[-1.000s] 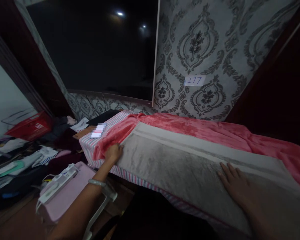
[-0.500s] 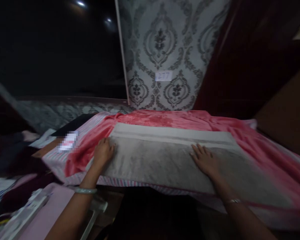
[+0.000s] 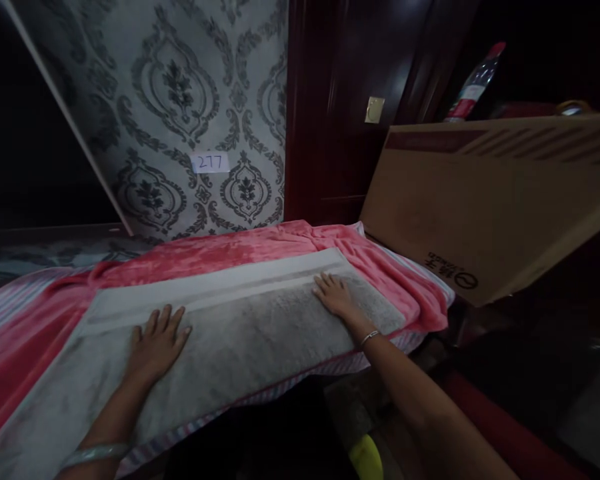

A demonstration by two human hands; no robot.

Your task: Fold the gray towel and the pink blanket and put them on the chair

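Observation:
A grey towel (image 3: 240,327) lies flat along a board covered with a pink blanket (image 3: 190,257) and a striped sheet. My left hand (image 3: 157,340) rests palm down on the towel's middle left, fingers spread. My right hand (image 3: 335,297) lies flat near the towel's right end, fingers stretched out. Neither hand holds anything. A pale bangle sits on my left wrist and a thin bracelet on my right.
A large cardboard box (image 3: 480,200) leans at the right, close to the board's end. Patterned wallpaper with a small "277" label (image 3: 210,162) stands behind. A dark wooden door (image 3: 345,120) is beside it. A yellow object (image 3: 366,459) shows below.
The view has swung to the right. My left hand left the towel's left corner and now lies flat further along it; my right hand has slid toward the towel's right end.

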